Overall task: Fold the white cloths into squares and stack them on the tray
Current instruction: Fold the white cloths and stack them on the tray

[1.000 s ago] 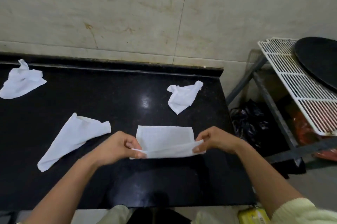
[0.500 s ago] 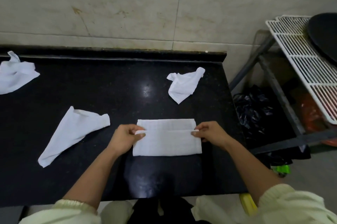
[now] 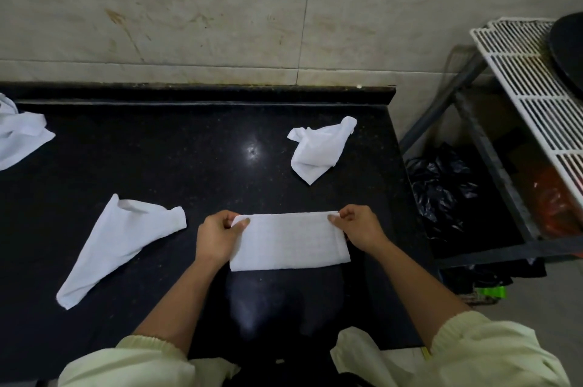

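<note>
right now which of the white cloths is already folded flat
The rectangular cloth pinched by the left hand and right hand; the other three lie crumpled.

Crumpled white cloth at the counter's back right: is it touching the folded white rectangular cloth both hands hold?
Apart. Head view shows black counter between the crumpled white cloth and the folded white rectangular cloth.

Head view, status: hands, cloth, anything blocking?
Left hand, right hand pinch far corners of folded cloth. Rectangle on counter, not yet square. Three loose cloths lie apart.
</note>
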Motion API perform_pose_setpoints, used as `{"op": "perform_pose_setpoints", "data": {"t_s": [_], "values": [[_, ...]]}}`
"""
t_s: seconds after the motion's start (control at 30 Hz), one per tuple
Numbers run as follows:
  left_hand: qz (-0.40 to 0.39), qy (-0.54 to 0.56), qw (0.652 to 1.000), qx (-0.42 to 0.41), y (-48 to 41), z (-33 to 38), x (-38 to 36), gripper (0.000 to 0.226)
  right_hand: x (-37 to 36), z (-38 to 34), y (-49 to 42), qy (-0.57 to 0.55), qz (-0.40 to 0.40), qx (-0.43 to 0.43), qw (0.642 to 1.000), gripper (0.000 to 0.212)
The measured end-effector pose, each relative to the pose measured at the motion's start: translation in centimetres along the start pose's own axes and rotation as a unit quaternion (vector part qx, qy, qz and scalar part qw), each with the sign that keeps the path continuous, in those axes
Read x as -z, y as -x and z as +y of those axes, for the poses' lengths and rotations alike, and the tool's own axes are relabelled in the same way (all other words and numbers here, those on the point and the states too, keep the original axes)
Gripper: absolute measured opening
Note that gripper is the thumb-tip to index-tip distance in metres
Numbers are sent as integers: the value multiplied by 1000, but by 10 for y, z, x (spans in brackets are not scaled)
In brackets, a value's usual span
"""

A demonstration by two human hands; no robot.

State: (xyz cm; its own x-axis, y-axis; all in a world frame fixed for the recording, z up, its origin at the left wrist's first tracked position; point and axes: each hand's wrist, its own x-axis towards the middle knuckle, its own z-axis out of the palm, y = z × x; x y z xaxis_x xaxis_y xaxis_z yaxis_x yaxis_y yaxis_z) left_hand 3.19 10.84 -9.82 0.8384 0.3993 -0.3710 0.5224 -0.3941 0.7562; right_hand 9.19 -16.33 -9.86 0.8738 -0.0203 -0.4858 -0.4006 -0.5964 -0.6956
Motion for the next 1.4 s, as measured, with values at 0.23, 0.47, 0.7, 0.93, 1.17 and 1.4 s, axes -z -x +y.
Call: {"op": "perform_pose_setpoints", "data": {"t_s": [0.23, 0.47, 0.7, 0.93, 1.17, 1.4], "values": [[9, -27, 1000, -7, -1, -2, -4, 17, -6, 0, -1, 30, 35, 3, 999, 20], [45, -157, 985, -56, 15, -4, -2, 41, -14, 3, 28, 116, 139, 119, 976, 20], [7, -187, 977, -99, 50, -30, -1, 41, -27, 22, 57, 249, 91, 201, 943, 25], [-23, -83, 995, -54, 51, -33, 1, 43, -14, 33, 63, 186, 65, 119, 973, 26], [-35, -93, 994, -50, 48, -33, 4, 47, -20, 15, 56, 54, 80, -69, 993, 52], [-57, -96, 992, -63, 45, -31, 9, 44, -13, -3, 44, -27, 32, -161, 986, 22]]}}
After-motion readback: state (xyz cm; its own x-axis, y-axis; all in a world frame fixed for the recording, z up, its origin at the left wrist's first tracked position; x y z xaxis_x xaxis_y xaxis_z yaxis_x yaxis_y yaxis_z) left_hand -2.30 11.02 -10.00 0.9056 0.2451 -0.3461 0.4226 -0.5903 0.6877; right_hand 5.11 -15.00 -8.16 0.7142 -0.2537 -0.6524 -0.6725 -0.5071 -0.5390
